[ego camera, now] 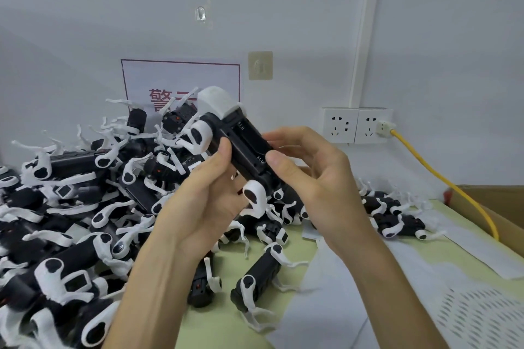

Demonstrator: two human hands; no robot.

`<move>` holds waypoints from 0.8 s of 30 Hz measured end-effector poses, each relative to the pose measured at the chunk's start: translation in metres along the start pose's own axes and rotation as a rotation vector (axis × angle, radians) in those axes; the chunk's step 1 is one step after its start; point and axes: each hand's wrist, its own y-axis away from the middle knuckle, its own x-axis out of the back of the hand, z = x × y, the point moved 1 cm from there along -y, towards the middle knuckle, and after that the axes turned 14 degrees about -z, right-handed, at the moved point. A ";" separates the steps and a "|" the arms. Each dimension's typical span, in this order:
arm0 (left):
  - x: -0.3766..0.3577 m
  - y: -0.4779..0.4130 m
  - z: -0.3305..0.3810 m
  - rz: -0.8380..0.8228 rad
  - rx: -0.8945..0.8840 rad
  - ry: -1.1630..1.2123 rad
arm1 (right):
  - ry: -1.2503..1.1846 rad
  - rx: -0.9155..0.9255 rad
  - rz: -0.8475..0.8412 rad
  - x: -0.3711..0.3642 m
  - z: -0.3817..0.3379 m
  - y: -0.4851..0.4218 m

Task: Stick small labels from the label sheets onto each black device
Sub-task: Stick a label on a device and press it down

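**One device held up in both hands, right thumb on its face**

The black device [243,147] is lifted above the table [226,326], tilted, with its white cap pointing up and away toward the wall. The left hand [204,201] carries it from below: the fingers are curled round the body and the thumb lies along its near edge. The right hand [309,178] comes from the other side; its thumb is flat on the recessed face and its fingers are bent behind the body, so the device is clamped between them. A label is perhaps under this thumb, but the thumb covers the place and I cannot tell.

Many other devices lie in a pile [85,207] on the left and behind the hands, and some lie separately on the table below. A label sheet [467,314] with rows of empty holes lies at the lower right, well apart from the hands.

My judgement is that this is the pressing step for this one device. Some risks from here:

- If the thumb slides while pressing, the label can end up crooked or wrinkled.
- The white strips hanging from the device are loose and could fold under the thumb.
- Labelled and unlabelled devices lie close together, so putting this one back in the pile may lead to a skipped or doubled device.
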 end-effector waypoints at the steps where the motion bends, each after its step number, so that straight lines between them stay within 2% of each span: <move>1: 0.000 0.000 -0.001 0.002 0.009 0.007 | 0.003 -0.001 -0.004 0.002 0.001 0.000; 4: -0.005 -0.002 0.000 0.043 0.019 0.005 | 0.121 -0.044 -0.028 0.020 0.009 0.000; 6: -0.012 -0.005 0.003 0.124 0.030 0.033 | 0.239 -0.146 -0.038 0.040 0.022 0.003; 9: -0.021 -0.008 0.006 0.172 0.019 0.095 | 0.399 -0.440 -0.102 0.073 0.054 0.016; 13: -0.024 -0.007 0.008 0.176 0.021 0.077 | 0.552 -0.924 -0.376 0.099 0.110 0.044; 17: -0.024 -0.005 0.009 0.198 0.030 0.010 | 0.590 -1.196 -0.578 0.102 0.144 0.065; 19: -0.023 -0.003 0.008 0.189 0.032 -0.016 | 0.567 -1.226 -0.574 0.099 0.151 0.067; 21: -0.023 -0.003 0.009 0.182 0.044 -0.003 | 0.588 -1.175 -0.563 0.097 0.153 0.063; 22: -0.024 -0.004 0.010 0.182 0.048 0.009 | 0.612 -1.113 -0.523 0.097 0.150 0.060; 24: -0.025 -0.003 0.009 0.172 0.054 0.037 | 0.622 -0.923 -0.341 0.099 0.137 0.049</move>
